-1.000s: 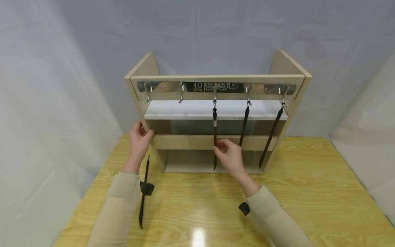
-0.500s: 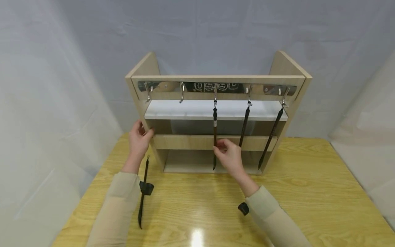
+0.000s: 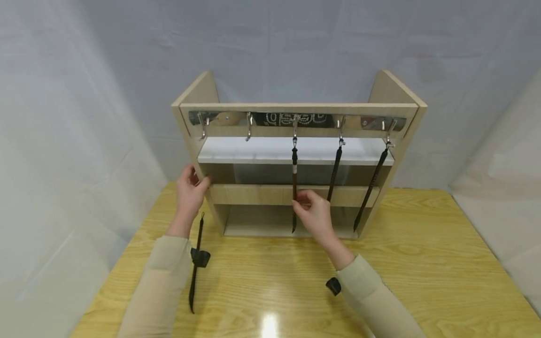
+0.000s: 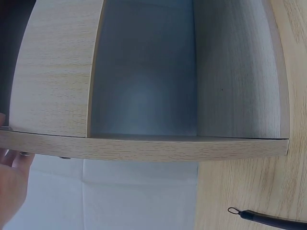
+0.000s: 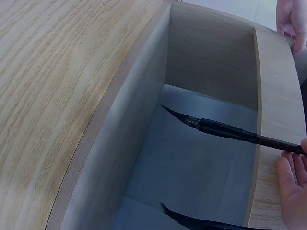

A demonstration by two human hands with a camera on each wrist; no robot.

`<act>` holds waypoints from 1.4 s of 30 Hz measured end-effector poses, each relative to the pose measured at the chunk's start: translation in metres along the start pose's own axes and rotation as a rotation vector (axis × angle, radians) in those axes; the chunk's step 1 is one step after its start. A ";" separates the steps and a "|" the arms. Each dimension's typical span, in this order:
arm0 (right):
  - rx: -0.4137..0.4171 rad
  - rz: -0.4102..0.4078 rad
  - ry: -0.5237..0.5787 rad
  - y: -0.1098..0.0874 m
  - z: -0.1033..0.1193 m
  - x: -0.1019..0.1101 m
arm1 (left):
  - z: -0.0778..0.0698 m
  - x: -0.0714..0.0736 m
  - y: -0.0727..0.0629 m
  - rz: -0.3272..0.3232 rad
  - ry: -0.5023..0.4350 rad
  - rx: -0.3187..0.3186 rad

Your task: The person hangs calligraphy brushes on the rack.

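Head: a slim brown, white-banded brush (image 3: pixel 294 179) hangs from the shelf (image 3: pixel 253 195)'s middle hook (image 3: pixel 295 126), right hand (image 3: pixel 316 213) pinching its handle; left hand (image 3: pixel 189 195) grips the shelf's side; left wrist: a looped black brush (image 4: pixel 273 220) lies beside the shelf; right wrist: pointed black bristles (image 5: pixel 184 118) front the lower compartment (image 5: pixel 194 165).

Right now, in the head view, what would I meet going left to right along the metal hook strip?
Bare first hook, bare second hook, middle-hook brush held by the right hand, fourth-hook brush, fifth-hook brush.
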State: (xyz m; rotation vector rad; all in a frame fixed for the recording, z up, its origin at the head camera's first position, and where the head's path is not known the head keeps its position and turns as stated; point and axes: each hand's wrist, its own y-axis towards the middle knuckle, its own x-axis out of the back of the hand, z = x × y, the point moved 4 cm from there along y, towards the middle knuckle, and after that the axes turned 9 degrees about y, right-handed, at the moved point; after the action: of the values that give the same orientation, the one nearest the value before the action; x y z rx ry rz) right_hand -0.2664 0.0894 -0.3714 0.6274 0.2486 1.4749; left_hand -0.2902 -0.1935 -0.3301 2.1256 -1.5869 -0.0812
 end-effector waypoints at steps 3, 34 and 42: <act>0.000 0.001 0.001 0.000 0.000 0.000 | -0.005 0.000 -0.002 -0.001 0.007 0.003; 0.067 -0.027 -0.018 -0.012 0.023 0.038 | 0.019 -0.001 0.008 -0.017 -0.006 -0.013; 0.133 -0.092 -0.069 -0.017 0.066 0.059 | 0.021 -0.001 0.009 -0.020 -0.012 -0.016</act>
State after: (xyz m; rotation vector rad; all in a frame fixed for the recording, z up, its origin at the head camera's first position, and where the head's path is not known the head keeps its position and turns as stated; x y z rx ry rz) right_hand -0.2109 0.1318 -0.3139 0.7632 0.3194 1.3531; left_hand -0.3050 -0.2020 -0.3456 2.1330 -1.5666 -0.1136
